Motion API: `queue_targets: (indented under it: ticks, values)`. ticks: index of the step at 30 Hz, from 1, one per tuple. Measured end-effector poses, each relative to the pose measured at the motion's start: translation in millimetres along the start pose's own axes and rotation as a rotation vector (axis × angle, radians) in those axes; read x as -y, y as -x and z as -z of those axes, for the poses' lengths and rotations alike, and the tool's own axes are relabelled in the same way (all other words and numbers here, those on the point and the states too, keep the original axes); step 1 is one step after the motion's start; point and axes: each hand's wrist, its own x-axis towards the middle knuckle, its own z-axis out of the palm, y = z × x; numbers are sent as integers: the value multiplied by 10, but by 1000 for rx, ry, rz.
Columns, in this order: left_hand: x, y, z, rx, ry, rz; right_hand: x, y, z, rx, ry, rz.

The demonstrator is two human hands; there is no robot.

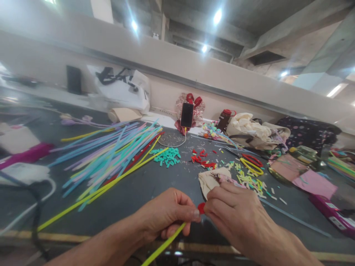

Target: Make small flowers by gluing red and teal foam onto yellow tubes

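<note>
Near the table's front edge my left hand (173, 214) is closed on a yellow-green stem (165, 246), which slants down toward the bottom of the view. A small red piece (201, 208) shows between the fingertips of both hands. My right hand (233, 210) is closed at that red piece, its fingers pinched together. Just beyond the right hand lies a cream cloth (207, 181) with metal tips on it. Teal cut pieces (167, 157) and red cut pieces (202, 159) are heaped farther back.
A spread of long coloured stems (111, 155) covers the left. Scissors with yellow and red handles (251, 165) lie right of centre. A propped phone (186, 115) and a dark bottle (224, 120) stand behind. Purple tools (332, 214) sit at both sides.
</note>
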Motion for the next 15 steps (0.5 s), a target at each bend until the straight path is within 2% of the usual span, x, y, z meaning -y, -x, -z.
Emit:
queue_targets:
  ticks: [11,15]
  values:
    - [-28,21,-22,-24,-31,-3,-17,-28,30,-20,-16,46]
    - [-2,22,-20,-73,10,-27,-91,37,78,-139,-110,14]
